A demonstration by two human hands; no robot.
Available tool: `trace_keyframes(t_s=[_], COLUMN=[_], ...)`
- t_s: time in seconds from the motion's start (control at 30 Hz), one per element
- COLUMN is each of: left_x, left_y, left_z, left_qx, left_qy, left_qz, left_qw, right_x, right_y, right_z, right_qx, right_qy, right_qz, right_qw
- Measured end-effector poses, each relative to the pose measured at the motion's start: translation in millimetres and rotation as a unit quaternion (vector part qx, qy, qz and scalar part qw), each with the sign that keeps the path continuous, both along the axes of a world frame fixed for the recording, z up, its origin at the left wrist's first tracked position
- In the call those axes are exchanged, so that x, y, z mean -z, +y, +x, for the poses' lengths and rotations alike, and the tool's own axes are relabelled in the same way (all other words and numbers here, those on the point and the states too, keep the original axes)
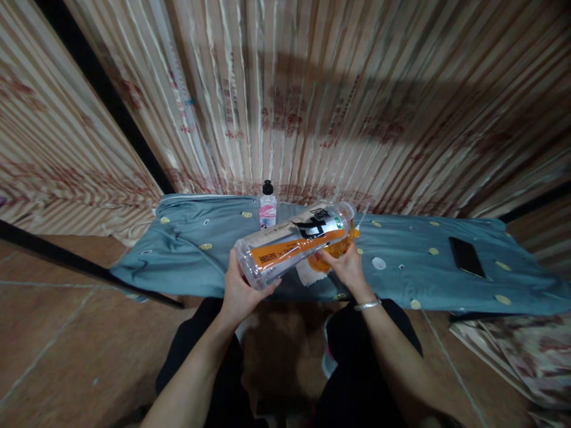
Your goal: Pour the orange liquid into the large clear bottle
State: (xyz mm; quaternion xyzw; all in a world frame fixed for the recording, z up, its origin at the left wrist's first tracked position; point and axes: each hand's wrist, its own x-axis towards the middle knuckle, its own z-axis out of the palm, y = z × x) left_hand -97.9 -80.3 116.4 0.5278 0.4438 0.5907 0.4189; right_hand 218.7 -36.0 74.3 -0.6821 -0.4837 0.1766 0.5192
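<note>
A large clear plastic bottle (pixel 285 246) with an orange, black and silver label is tilted over the bench, its mouth up to the right. My left hand (pixel 238 291) is closed around its lower end. Just behind and below the bottle's neck, my right hand (pixel 348 267) grips an orange see-through container (pixel 328 261). A thin pale stick or tube (pixel 364 215) points up beside it; what it belongs to is unclear. Under the bottle lies a white tissue-like piece (pixel 308 274). A small bottle (pixel 267 208) with a black cap and pink label stands behind.
The narrow bench has a blue-green patterned cloth (pixel 178 255). On its right lie a round white cap or disc (pixel 379 263) and a black phone (pixel 466 257). A striped curtain (pixel 285 89) hangs close behind. Dark metal poles (pixel 102 95) slant at the left.
</note>
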Motion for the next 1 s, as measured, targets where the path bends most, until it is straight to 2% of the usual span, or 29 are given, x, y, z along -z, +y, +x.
trace_keyframes(t_s=[0.23,0.5,0.77,1.0], left_x=[0.4,0.9,-2.6,-4.5], left_y=[0.6,0.5,0.3,-0.7], left_z=[-0.5,2.0,0.8,1.3], left_qx=[0.0,-0.006,0.0,-0.002], left_qy=[-0.007,-0.002,-0.007,-0.001], left_qz=[-0.009,0.0,-0.016,0.0], left_qw=[1.0,1.0,1.0,1.0], right_x=[0.3,-0.9,-5.5,-6.7], right_y=[0.2,-0.4,-1.2,-1.8], right_z=[1.7,0.0,-1.4,-1.5], right_qx=[0.007,-0.008,-0.003,-0.005], right_qy=[-0.017,-0.011,-0.003,-0.001], right_qz=[-0.016,0.008,-0.007,-0.008], right_qw=[1.0,1.0,1.0,1.0])
